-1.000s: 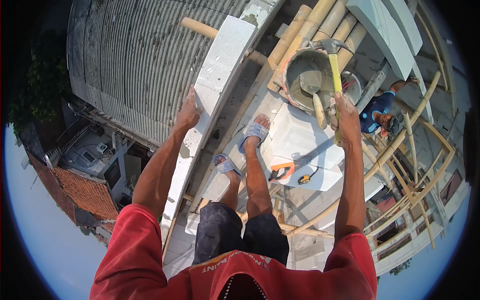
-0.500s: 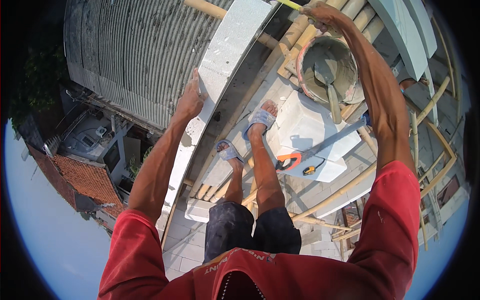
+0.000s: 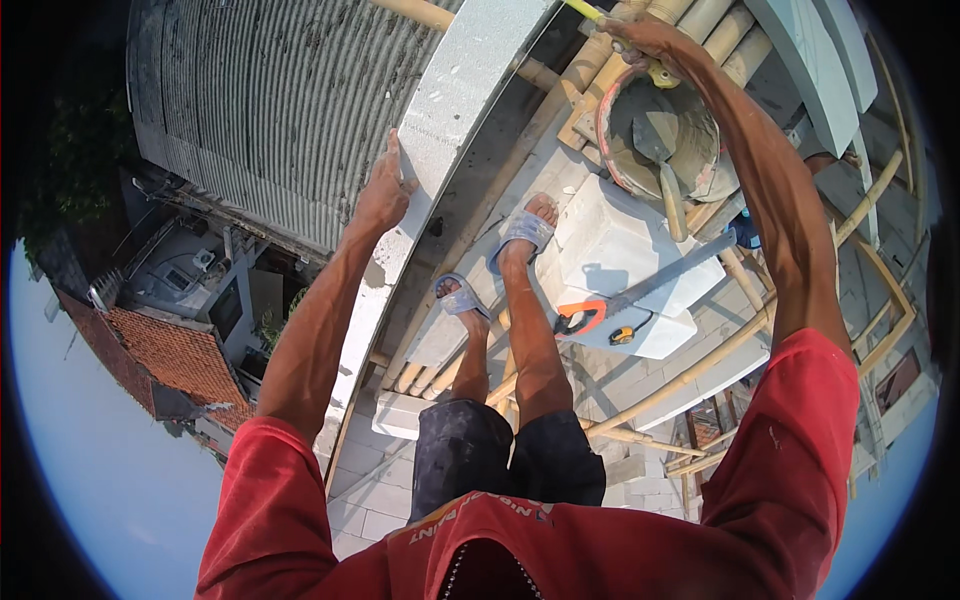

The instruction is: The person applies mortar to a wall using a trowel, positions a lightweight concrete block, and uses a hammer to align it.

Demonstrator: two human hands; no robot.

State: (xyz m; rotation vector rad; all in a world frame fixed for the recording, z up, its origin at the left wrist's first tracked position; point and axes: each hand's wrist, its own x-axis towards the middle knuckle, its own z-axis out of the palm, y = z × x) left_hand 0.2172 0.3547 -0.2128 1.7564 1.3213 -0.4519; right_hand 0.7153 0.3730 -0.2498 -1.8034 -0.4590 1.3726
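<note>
the right hand (image 3: 645,40) has its fingers clamped on a yellow handle (image 3: 583,9), up past the bucket (image 3: 702,130); it looks stiff, likely best gripped low. the left hand (image 3: 384,196), fingers apart, rests at the pale block (image 3: 455,95), probably brittle along its edge.

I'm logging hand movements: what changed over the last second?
The right hand swung up and leftward from the bucket toward the white block wall, still gripping the hammer. Nothing was visibly let go. The left hand stayed at the wall; the trowel, saw and tape measure stayed put.
</note>
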